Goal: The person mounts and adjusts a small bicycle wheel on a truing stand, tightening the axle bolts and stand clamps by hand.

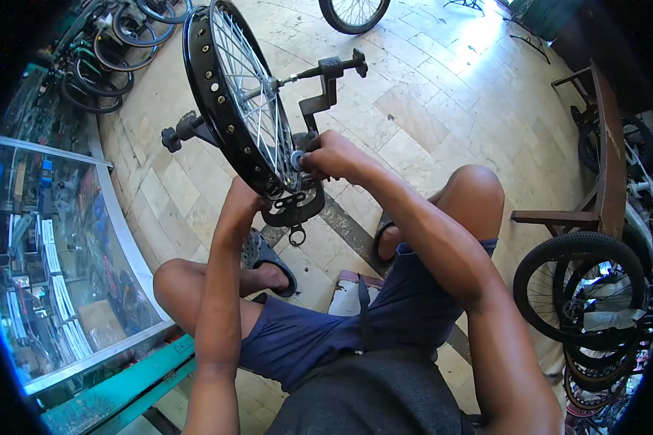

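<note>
A bicycle wheel with a black rim (209, 85) and silver spokes stands upright in a black truing stand (329, 69). Its hub (268, 85) sits between the stand's two arms. My right hand (330, 156) is closed at the lower right side of the rim, its fingers pinching a small round, grey-blue spoke wrench (296, 160) against the spokes. Behind the lower left of the rim is my left hand (245, 194); the rim and stand hide its fingers. Just below the rim is the stand's lower bracket (295, 210), with a ring hanging from it.
A glass display case (80, 254) stands close on the left, beside a green bench (123, 380). Bicycle tyres and wheels (580, 286) are stacked at right near a brown wooden bench (608, 145). More tyres (101, 80) lie far left. Another wheel (354, 14) stands ahead on the tiled floor.
</note>
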The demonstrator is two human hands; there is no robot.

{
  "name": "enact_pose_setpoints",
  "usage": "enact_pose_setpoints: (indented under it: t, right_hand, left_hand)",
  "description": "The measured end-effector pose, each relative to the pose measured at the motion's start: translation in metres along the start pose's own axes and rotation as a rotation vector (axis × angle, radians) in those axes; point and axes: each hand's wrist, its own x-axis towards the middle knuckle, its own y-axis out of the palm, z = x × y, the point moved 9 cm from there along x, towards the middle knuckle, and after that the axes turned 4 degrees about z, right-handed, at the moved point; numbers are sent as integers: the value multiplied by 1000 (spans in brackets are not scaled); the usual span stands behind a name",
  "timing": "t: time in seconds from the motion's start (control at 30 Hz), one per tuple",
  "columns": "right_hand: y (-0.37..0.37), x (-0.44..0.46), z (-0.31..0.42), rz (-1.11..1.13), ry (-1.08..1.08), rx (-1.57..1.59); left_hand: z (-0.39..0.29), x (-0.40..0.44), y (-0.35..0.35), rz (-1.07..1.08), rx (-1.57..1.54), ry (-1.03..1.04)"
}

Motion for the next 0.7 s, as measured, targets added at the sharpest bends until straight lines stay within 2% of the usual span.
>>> enact_pose_setpoints:
  t: [0.07, 0.13, 0.27, 0.4, 0.5, 0.6, 0.67, 0.7]
  right_hand:
    - [1, 5, -7, 5, 21, -42]
    - [18, 20, -11, 51, -124, -160]
    - [27, 17, -8, -1, -162, -261]
    - [34, 22, -22, 39, -88, -104]
    - [37, 25, -23, 4, -181, -10]
    - [38, 16, -16, -66, -196, -123]
    - [30, 6, -7, -244, -260, -174]
    - [32, 6, -7, -244, -259, -173]
  left_hand:
    - [-3, -6, 4, -24, -70, -44]
    - [-6, -10, 10, 25, -86, -67]
    - [7, -1, 6, 64, -33, -5]
    - [-13, -8, 5, -41, 64, 78]
    - [-16, -7, -2, -64, 68, 93]
    - [-11, -6, -7, -76, 149, 111]
    - [-12, -6, -5, -84, 209, 143]
    - [-15, -7, -3, -107, 213, 157]
